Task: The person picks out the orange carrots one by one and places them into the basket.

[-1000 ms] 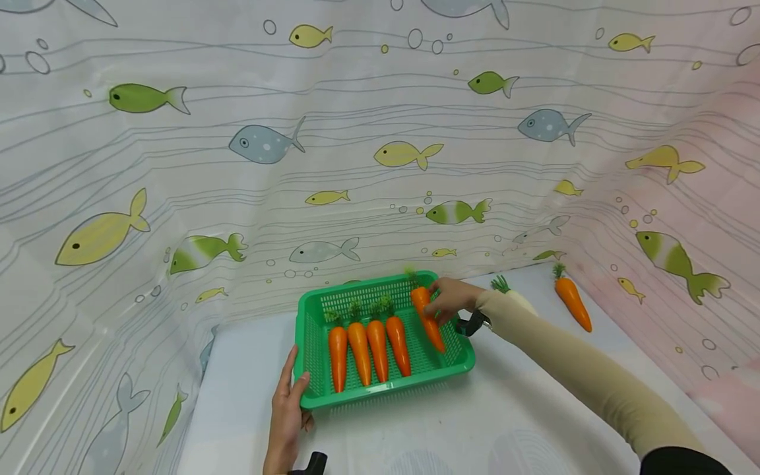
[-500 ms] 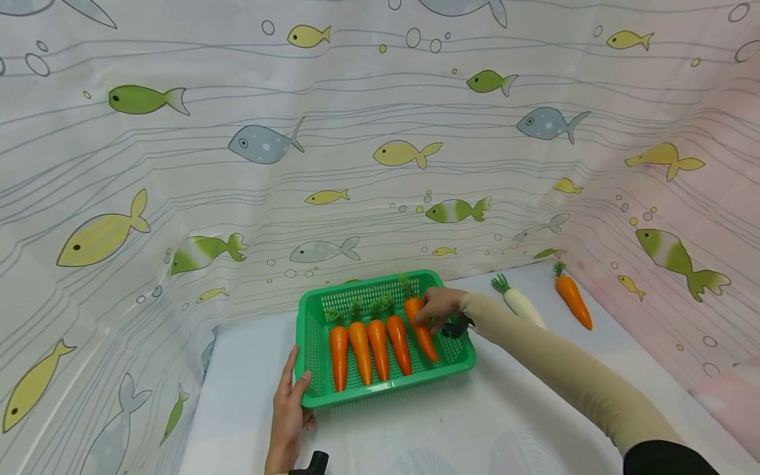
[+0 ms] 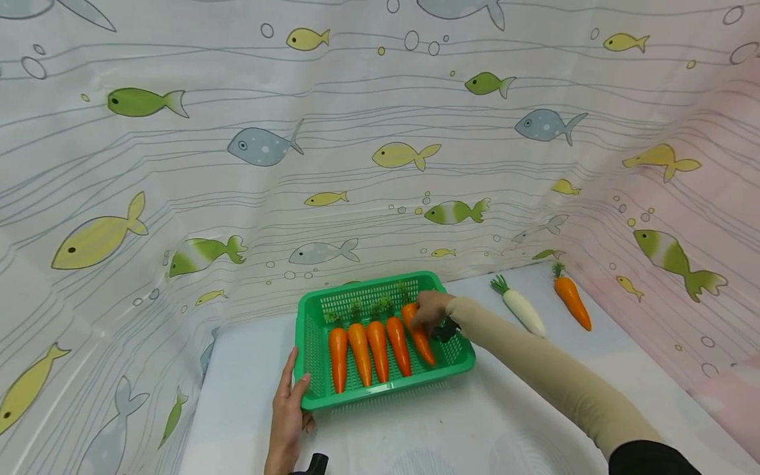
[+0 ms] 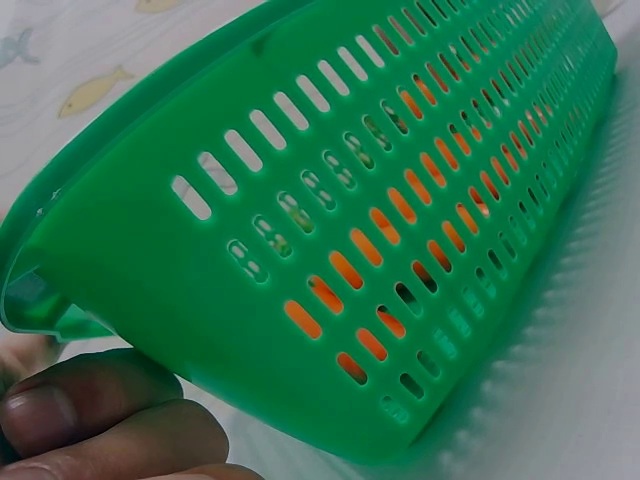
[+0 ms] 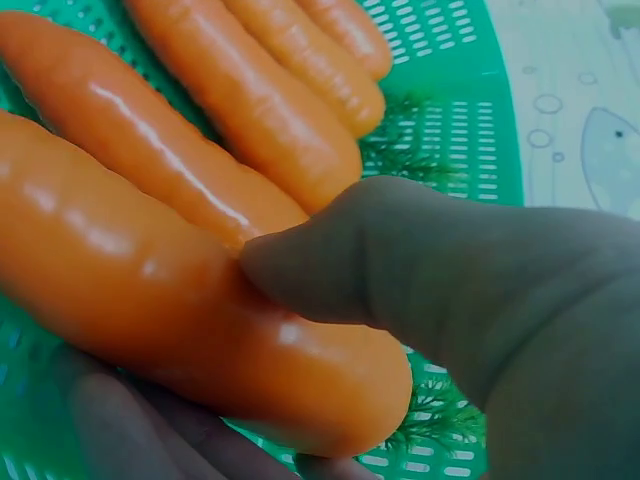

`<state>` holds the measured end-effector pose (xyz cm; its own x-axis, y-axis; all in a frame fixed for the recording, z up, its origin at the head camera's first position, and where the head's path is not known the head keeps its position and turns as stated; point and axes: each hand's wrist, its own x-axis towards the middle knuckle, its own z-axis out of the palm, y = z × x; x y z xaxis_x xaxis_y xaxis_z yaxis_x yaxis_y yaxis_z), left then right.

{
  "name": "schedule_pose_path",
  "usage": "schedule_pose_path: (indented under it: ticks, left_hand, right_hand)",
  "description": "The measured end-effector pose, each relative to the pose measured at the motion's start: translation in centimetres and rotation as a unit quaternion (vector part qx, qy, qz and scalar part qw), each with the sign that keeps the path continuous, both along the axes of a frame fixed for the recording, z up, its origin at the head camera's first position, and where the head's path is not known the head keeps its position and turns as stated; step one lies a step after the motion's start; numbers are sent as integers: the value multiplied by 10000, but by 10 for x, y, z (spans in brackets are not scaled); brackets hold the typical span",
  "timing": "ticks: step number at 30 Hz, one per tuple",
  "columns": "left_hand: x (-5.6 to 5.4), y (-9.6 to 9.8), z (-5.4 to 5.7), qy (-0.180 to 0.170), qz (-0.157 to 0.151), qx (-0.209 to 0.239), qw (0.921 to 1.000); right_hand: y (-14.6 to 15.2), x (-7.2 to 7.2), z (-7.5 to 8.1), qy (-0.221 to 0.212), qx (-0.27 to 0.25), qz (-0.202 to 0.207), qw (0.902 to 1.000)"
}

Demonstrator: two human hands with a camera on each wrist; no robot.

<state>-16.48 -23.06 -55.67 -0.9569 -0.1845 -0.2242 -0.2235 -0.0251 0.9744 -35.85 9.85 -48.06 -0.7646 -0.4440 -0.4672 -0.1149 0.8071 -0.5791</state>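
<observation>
A green plastic basket (image 3: 392, 387) sits on the white table, its perforated side wall (image 4: 230, 260) filling the left wrist view. At its left end my left hand (image 3: 286, 409) grips the rim, thumb on top and fingers curled beneath. Inside lie several orange carrots (image 3: 359, 353) with green tops, side by side. My right hand (image 3: 430, 310) is in the right part of the basket and pinches one more carrot (image 3: 423, 347) between thumb and fingers. In the right wrist view the thumb (image 5: 310, 270) presses on that carrot, which lies against its neighbour.
To the right of the basket, a white radish (image 3: 524, 311) with green leaves lies on the table (image 3: 505, 409). Farther right is another carrot (image 3: 572, 303), near the fish-patterned curtain (image 3: 368, 99) that hangs behind and at both sides.
My right hand has lowered the carrot it holds into the basket and shifted it left, towards the row. The radish has come into fuller view. My left hand stays on the rim.
</observation>
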Motion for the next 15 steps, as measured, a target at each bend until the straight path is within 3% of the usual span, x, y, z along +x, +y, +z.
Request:
schedule_pose_path:
  ticks: [7,15]
  left_hand:
    - [-1,-1,0,-5,-14,-15,10000]
    - [0,-1,1,-19,16,26,10000]
  right_hand:
    - [-11,-4,-8,414,541,-104,9976]
    - [-18,-11,-30,603,851,-36,9945]
